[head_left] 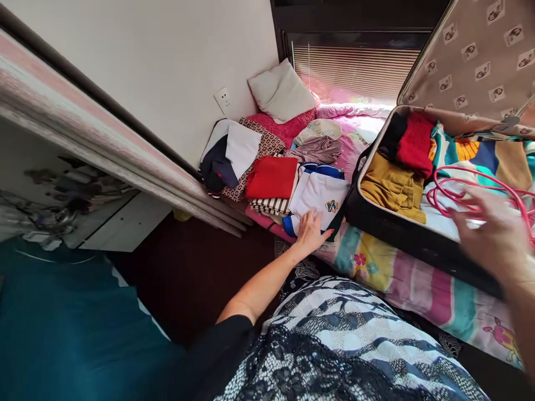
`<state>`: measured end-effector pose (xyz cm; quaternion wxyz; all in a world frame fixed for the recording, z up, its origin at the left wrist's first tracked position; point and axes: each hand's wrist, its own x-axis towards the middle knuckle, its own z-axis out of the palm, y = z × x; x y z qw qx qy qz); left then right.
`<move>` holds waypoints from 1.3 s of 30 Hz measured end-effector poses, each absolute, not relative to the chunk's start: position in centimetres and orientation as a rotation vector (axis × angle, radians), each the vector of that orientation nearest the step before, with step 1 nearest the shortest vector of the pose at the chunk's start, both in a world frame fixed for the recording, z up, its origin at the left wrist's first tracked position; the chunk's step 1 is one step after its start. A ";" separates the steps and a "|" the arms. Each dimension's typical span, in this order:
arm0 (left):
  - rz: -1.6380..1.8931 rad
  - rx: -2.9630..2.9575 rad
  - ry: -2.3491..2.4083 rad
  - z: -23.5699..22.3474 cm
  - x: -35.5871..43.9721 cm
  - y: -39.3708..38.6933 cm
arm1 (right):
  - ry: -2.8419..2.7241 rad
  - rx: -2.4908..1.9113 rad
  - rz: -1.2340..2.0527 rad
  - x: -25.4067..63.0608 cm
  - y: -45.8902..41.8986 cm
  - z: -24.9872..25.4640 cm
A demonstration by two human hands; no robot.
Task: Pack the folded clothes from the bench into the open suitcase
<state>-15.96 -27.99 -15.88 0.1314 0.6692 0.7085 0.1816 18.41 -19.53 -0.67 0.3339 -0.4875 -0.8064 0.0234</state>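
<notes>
My left hand [310,233] lies with spread fingers on the near edge of a folded white garment [317,192] with a small crest, on top of a stack with blue cloth. Beside that stack is a folded red garment [271,177] over a black-and-white striped one [271,206]. My right hand [493,231], smeared by motion, is above the open suitcase [422,236], near a loose coil of pink-red cord [443,192]. Inside the case are mustard trousers [393,186], a red knit [416,145] and a multicoloured garment [472,150].
A pale cushion [282,92] leans in the corner. Navy and white clothes [242,150] lie by the wall, next to a mauve cloth [317,149]. The suitcase lid [476,61] stands raised at right. A teal-covered surface [62,323] is at lower left, beyond the dark floor [184,278].
</notes>
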 end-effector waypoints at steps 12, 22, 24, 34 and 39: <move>0.564 1.639 1.728 -9.5 -23.1 -20.7 | -2.179 -1.073 0.435 4.1 -24.6 -5.7; 0.509 1.810 1.117 6.0 -33.1 -19.1 | -2.622 -0.694 0.389 -3.6 -13.5 1.6; 0.433 1.881 1.079 9.2 -32.5 -19.2 | -2.693 -0.594 0.679 -4.7 -12.3 3.2; 0.384 2.281 0.863 19.3 -21.3 -16.1 | -2.731 -0.870 0.527 10.1 -14.5 16.0; 0.841 2.767 0.818 21.2 -9.2 -12.2 | -2.461 -1.316 -0.433 20.1 -14.6 20.8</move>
